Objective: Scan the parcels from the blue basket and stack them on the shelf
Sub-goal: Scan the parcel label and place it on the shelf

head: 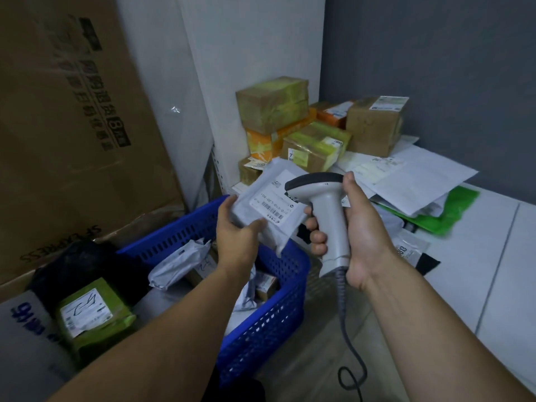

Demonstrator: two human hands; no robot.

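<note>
Blue basket point(174, 227) holds crumpled grey mailers point(179, 265) and small brown box point(266, 285), contents partly hidden behind left forearm; left hand point(237, 230) grips grey parcel point(269, 204) above basket's far rim, label up; right hand point(356, 227) wrapped round handle of scanner point(327, 216), head just over label; white shelf point(493, 256) beyond carries taped cartons point(272, 105) stacked in corner, flat white envelopes point(420, 181), green bag point(452, 207); large cardboard carton point(72, 126) stands left; green-wrapped parcel point(92, 314) beside basket, possibly inside open box.
</note>
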